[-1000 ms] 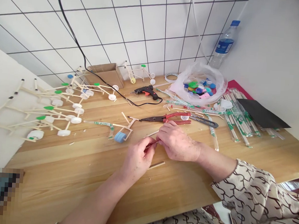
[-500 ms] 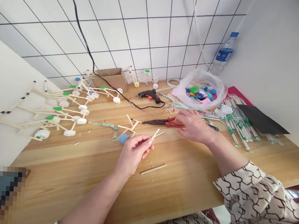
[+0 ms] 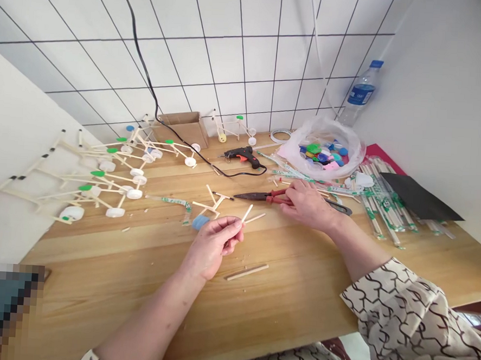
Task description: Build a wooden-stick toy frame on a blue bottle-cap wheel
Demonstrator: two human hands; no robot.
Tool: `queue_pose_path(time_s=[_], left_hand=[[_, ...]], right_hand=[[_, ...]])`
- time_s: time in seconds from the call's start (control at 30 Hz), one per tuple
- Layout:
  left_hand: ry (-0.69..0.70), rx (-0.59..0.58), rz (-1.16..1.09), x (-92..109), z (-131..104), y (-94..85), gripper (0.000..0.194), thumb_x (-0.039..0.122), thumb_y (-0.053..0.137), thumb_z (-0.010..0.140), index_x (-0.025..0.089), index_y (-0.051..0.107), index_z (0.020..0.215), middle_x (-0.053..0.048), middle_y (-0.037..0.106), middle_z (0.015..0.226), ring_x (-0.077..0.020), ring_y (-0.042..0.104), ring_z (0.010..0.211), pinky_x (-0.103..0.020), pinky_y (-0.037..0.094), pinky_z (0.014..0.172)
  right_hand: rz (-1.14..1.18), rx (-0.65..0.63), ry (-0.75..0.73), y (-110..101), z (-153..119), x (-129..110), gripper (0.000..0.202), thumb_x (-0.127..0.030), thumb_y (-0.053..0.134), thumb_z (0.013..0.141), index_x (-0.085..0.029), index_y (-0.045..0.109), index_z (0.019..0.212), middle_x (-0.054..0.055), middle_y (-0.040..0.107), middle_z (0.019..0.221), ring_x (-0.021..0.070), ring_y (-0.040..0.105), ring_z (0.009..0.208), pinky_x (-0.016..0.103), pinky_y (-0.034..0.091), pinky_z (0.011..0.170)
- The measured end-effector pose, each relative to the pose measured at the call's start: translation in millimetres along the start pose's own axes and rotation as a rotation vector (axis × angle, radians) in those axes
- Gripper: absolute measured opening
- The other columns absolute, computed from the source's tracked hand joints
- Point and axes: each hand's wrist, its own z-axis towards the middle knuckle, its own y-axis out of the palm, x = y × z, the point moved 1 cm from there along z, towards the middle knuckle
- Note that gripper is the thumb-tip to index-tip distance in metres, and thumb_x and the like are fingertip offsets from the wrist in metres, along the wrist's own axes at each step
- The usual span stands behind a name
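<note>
Pinched in the fingers of my left hand [image 3: 216, 241] is a short wooden stick [image 3: 247, 213]. Another thin stick [image 3: 256, 218] shows just behind those fingertips. My right hand [image 3: 308, 205] lies over the red handles of the pliers [image 3: 259, 196], fingers curled on them; the jaws point left on the table. Beyond my left hand are a small stick frame [image 3: 213, 203] and a blue cap [image 3: 200, 221]. Nearer the front edge, a pale stick piece [image 3: 247, 271] lies on the wooden table [image 3: 281, 307].
Several stick models with white wheels [image 3: 134, 193] stand at the left. A glue gun [image 3: 242, 155], a cardboard box [image 3: 184, 129] and a bag of caps [image 3: 323, 152] are at the back. Wrapped chopsticks [image 3: 386, 197], a black sheet [image 3: 421, 196] and a bottle [image 3: 360, 92] are at the right.
The view has shifted slightly, moving the background a little down. The stick in my left hand is tilted a bit differently. My right hand remains on the pliers.
</note>
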Motion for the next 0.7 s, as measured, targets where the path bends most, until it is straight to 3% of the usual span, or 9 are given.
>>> queue_pose_path(time_s=[0.13, 0.3, 0.4, 0.5, 0.6, 0.7], left_hand=[[0.004, 0.007, -0.044, 2, 0, -0.1, 0.030, 0.035, 0.081, 0.056, 0.012, 0.066, 0.069, 0.001, 0.055, 0.054, -0.0023, 0.039, 0.044, -0.015, 0.019, 0.040], [0.030, 0.017, -0.087, 3, -1, -1.1, 0.028, 0.033, 0.081, 0.057, 0.012, 0.067, 0.069, 0.001, 0.056, 0.055, -0.0029, 0.040, 0.045, -0.014, 0.023, 0.040], [0.095, 0.013, -0.140, 5, -2, -2.4, 0.025, 0.031, 0.080, 0.060, 0.014, 0.067, 0.072, 0.001, 0.058, 0.057, -0.0040, 0.043, 0.047, -0.015, 0.027, 0.041], [0.157, 0.023, -0.196, 9, -3, -4.5, 0.024, 0.032, 0.080, 0.061, 0.016, 0.069, 0.075, 0.001, 0.058, 0.056, -0.0039, 0.043, 0.047, -0.014, 0.027, 0.042], [0.214, 0.062, -0.230, 13, -5, -5.7, 0.024, 0.031, 0.081, 0.060, 0.016, 0.069, 0.075, 0.001, 0.057, 0.054, -0.0029, 0.041, 0.045, -0.013, 0.026, 0.042], [0.264, 0.130, -0.247, 19, -8, -5.4, 0.025, 0.031, 0.083, 0.057, 0.016, 0.069, 0.072, 0.002, 0.056, 0.052, -0.0026, 0.040, 0.044, -0.013, 0.025, 0.041]], right_hand=[[0.017, 0.013, 0.144, -17, 0, 0, 0.022, -0.031, 0.053, 0.081, -0.013, 0.064, 0.075, 0.013, 0.060, 0.090, 0.0255, 0.055, 0.088, 0.034, 0.040, 0.075], [0.525, 0.121, 0.304, -24, -4, 7, 0.039, -0.052, 0.056, 0.079, -0.017, 0.052, 0.062, -0.001, 0.047, 0.058, 0.0112, 0.042, 0.053, 0.024, 0.029, 0.051], [0.865, 0.140, 0.201, -21, -9, -2, 0.040, -0.054, 0.049, 0.084, -0.016, 0.056, 0.073, -0.002, 0.050, 0.060, 0.0092, 0.041, 0.052, 0.023, 0.031, 0.049], [1.083, 0.045, 0.066, -17, -14, -18, 0.038, -0.050, 0.046, 0.088, -0.016, 0.061, 0.089, 0.004, 0.061, 0.087, 0.0098, 0.051, 0.059, 0.023, 0.039, 0.052], [1.121, -0.001, -0.069, -14, -17, -32, 0.032, -0.044, 0.051, 0.087, -0.017, 0.064, 0.099, 0.008, 0.060, 0.108, 0.0150, 0.059, 0.082, 0.028, 0.048, 0.071], [1.019, 0.008, -0.170, -13, -19, -41, 0.026, -0.036, 0.053, 0.087, -0.016, 0.064, 0.099, 0.009, 0.058, 0.111, 0.0188, 0.057, 0.100, 0.032, 0.045, 0.089]])
